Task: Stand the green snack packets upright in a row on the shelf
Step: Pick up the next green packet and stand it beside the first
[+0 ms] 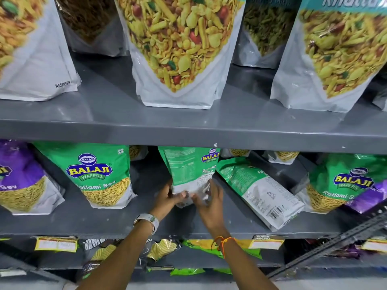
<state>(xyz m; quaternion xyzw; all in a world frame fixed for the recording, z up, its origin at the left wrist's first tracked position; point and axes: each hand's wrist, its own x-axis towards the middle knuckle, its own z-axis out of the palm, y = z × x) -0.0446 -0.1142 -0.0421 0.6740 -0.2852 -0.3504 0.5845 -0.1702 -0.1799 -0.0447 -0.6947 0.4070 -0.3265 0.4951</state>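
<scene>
Both hands meet at the foot of the middle green packet [189, 172]: the left hand [167, 195] curls its fingers round the lower left corner, and the right hand [209, 203], fingers spread and only half closed, presses on the lower right. Between them they hold the packet upright, turned partly sideways so its printed back shows, about midway along the middle shelf [104, 222] and set back from the front edge. Whether its base sits flat on the shelf cannot be told, as the hands cover it.

Toward the left end, another green packet [94, 174] stands upright, face forward, so that one looks done. Just right of the held one, a third green packet [259, 191] lies tipped over on its back, its barcode end pointing at the front edge; its top is close to or touching the held packet. Near the right end a fourth green packet [339, 185] leans, with a purple packet [368, 197] partly across it.

By this reckoning the job is roughly halfway: one stands, one is being set, one must be raised, and one probably needs straightening.
</scene>
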